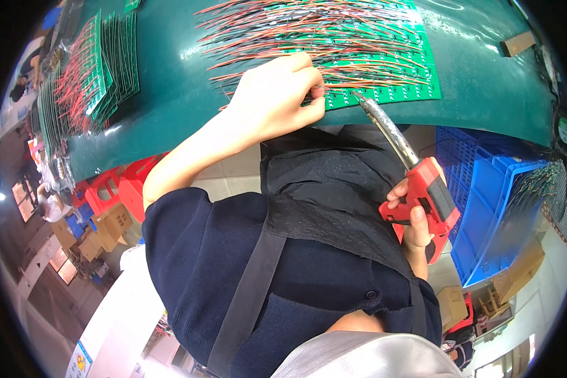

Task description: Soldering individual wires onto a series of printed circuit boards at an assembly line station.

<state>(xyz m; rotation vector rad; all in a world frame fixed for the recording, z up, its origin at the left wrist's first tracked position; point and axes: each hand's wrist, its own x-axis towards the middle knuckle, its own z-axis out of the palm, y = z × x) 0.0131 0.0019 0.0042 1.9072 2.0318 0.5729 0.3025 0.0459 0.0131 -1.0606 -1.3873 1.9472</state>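
Note:
A green panel of circuit boards point(426, 39) lies on the table, with many red and black wires point(258, 34) spread across it. My left hand point(274, 94) is at the panel's near edge, its fingers pinched on a thin wire, largely hidden by the fingers. In my right hand point(417, 232) is a red and black soldering gun point(436, 195), held by its handle. Its long metal barrel point(387, 129) slants up to the left, and the tip is at the near edge of the panel, just right of my left fingertips.
The table has a green mat point(164, 75). Stacked wired circuit boards point(97, 72) stand at the left. A small brown block point(518, 44) sits at the far right. Blue crates point(485, 208) are below the table's right side, red stools point(135, 186) at the left.

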